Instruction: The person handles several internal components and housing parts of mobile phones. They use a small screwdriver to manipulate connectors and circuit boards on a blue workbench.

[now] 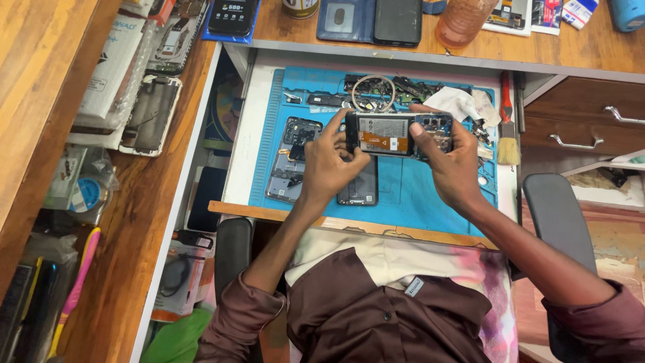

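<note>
Both my hands hold an opened phone (396,134) sideways above a blue work mat (430,195); its battery and circuit board face up. My left hand (329,161) grips the phone's left end, fingers curled over the edge. My right hand (449,158) grips the right end with the thumb lying on the inside near the board. Below the phone on the mat lie a phone frame (290,161) and a dark back cover (359,191).
A paint brush (507,124) lies at the mat's right edge, with a crumpled tissue (457,102), a wire coil (373,91) and small parts behind. Phones and a bottle (463,20) stand on the wooden shelf above. A pink toothbrush (75,289) and packages lie left; drawers (591,117) at right.
</note>
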